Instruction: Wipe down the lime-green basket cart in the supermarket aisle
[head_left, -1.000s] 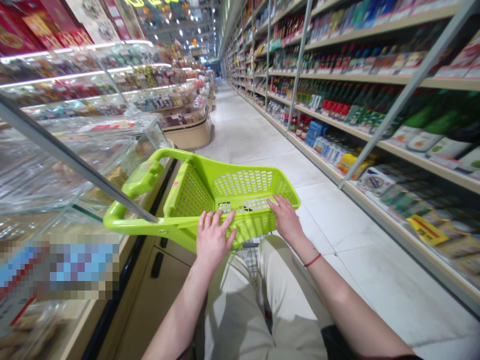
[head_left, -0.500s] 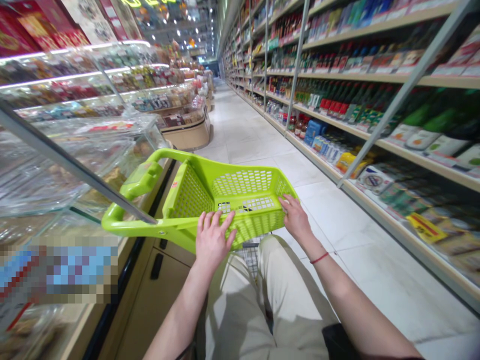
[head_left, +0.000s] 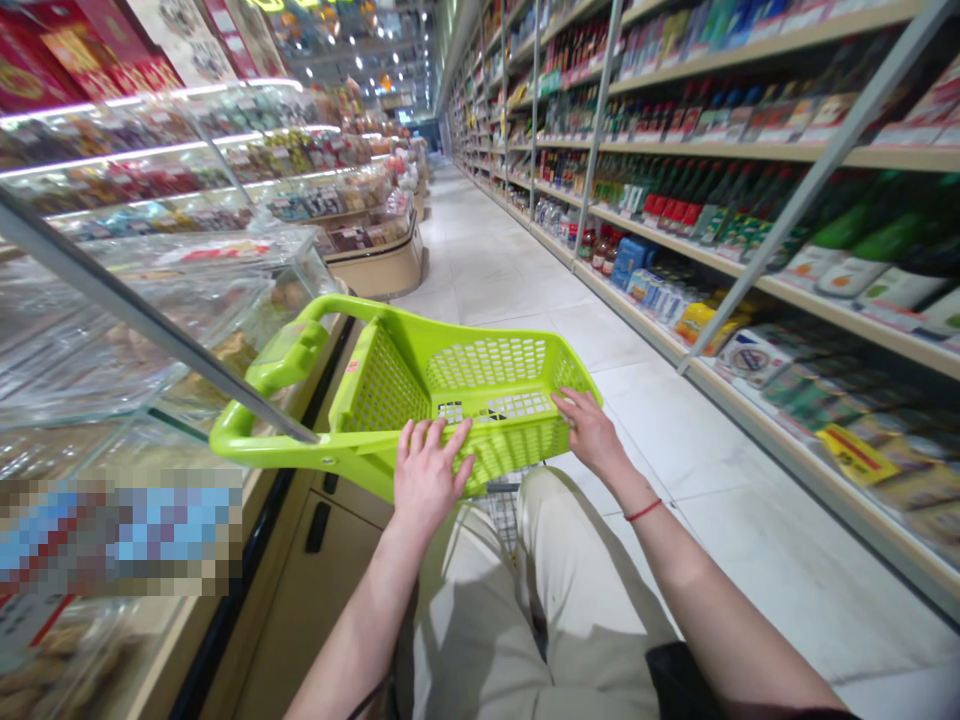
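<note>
A lime green plastic shopping basket is held in front of me, tilted, its handle swung out to the left. It has nothing in it. My left hand presses flat against the basket's near wall, fingers spread. My right hand grips the near right corner of the rim, a red string around its wrist. My beige trousers show below the basket.
A glass display counter with packed food runs along my left, its metal rail crossing the basket handle. Shelves of bottles and packets line the right side. A white tiled aisle stretches ahead between them.
My right hand slid from the middle of the near rim to the basket's right corner. The basket and my left hand stayed almost still.
</note>
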